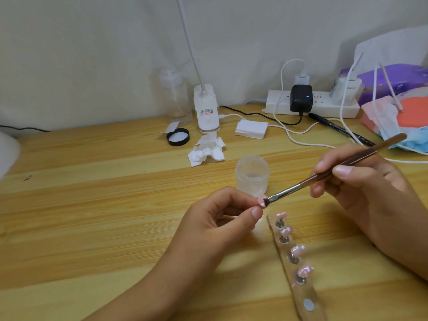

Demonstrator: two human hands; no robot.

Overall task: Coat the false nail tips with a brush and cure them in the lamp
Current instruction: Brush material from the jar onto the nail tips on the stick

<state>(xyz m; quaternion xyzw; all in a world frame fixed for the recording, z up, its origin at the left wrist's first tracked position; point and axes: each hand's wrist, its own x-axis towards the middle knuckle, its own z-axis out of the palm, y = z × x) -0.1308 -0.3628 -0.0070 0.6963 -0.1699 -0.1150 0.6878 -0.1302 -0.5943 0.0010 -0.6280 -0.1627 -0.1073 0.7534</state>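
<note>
fingertips (256,213) of the left hand (217,223) pinch a small pink false nail tip (261,201) while a thin brown wooden-handled brush (324,176) touches it.
the right hand (366,181) has thumb and fingers curled round the brush handle, and the dark bristles lie on the pinched tip, just in front of an open frosted plastic jar (252,176). four more pink nail tips (305,271) stand on metal studs (293,259) along a clear strip (301,294) lying on the pale wooden table (92,181), just below the brush and between the two hands.
</note>
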